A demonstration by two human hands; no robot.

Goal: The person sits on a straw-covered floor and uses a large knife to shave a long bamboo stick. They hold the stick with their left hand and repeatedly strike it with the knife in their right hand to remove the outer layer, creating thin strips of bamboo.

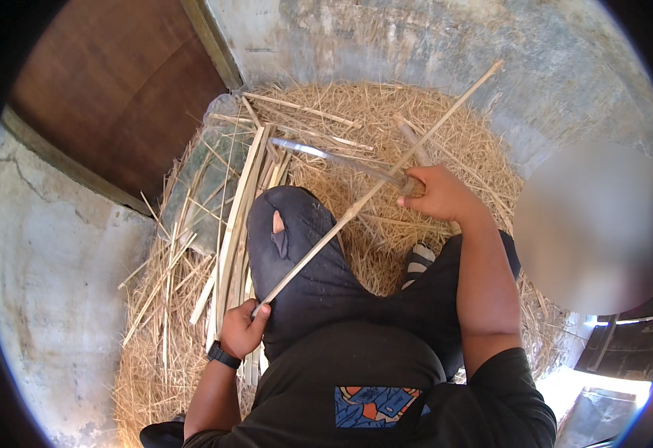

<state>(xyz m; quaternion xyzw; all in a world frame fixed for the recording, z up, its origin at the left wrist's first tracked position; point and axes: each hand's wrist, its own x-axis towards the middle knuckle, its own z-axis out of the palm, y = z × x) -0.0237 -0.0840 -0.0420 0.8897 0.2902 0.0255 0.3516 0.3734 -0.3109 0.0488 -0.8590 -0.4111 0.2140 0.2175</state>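
Observation:
My left hand (242, 330), with a black watch at its wrist, grips the lower end of a long, thin bamboo strip (308, 260) beside my left thigh. From there the strip slants up and to the right, across my lap and past my other hand. My right hand (441, 193) is closed around the handle of a knife (326, 155) whose long, shiny blade points left. Blade and strip cross close to the handle; whether they touch I cannot tell. Just beyond my right hand lies a thicker round stick (415, 143).
Several split bamboo strips (238, 201) lie in a pile left of my bent left leg. Straw (394, 112) covers the floor around me. A stained wall (431, 45) rises ahead, and a brown wooden panel (110, 89) stands at the far left. A blurred round patch hides part of the right side.

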